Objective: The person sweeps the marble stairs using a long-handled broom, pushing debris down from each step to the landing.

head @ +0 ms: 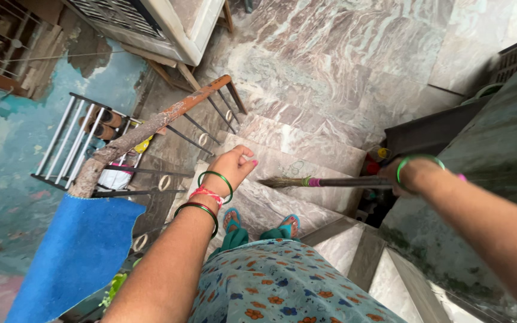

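In your right hand (411, 176), fingers closed round its dark handle: one broom (324, 182), light, stiff-shafted, soft bristle tip pointing away over the marble stairs (294, 143). Best held mid-handle, as you do. Your left hand (231, 166) hangs free, fingers loosely curled, holding nothing.

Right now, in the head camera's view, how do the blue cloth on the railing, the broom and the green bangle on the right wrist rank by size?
1. Blue cloth, though it hangs near the camera.
2. Broom, held in the right hand; its far end is hidden.
3. Green bangle, clearly smallest.
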